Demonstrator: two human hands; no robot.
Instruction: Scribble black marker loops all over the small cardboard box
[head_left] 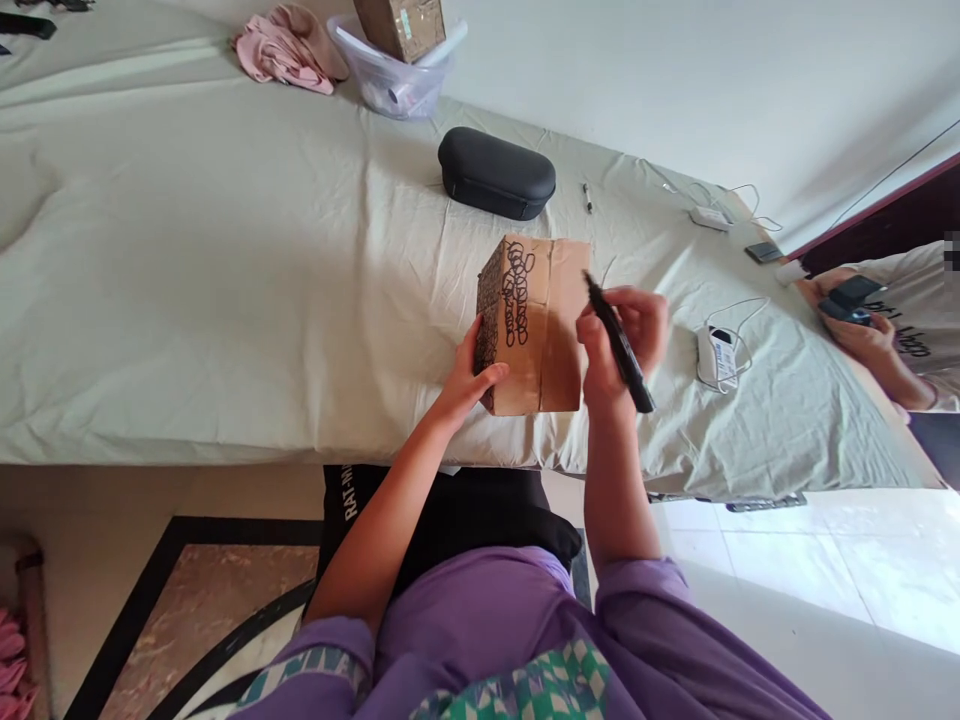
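Note:
A brown cardboard box [559, 330] stands on the cloth-covered surface in front of me. Rows of black looped scribbles run down the left part of its top, and its left side is densely covered with marks. My left hand [474, 378] grips the box's near left edge, thumb on top and fingers against the side. In my right hand [626, 335] is a black marker [621, 350], pinched between thumb and fingers. Its dark tip points up and away, by the box's right edge; whether it touches the cardboard I cannot tell.
Beyond the box lie a black hard case [496, 172] and a small pen [587, 198]. A clear plastic basket [397, 88] holding a carton stands near a pink cloth [289, 48]. To the right are a white corded device [718, 358] and another person's hands [862, 330] holding a dark device.

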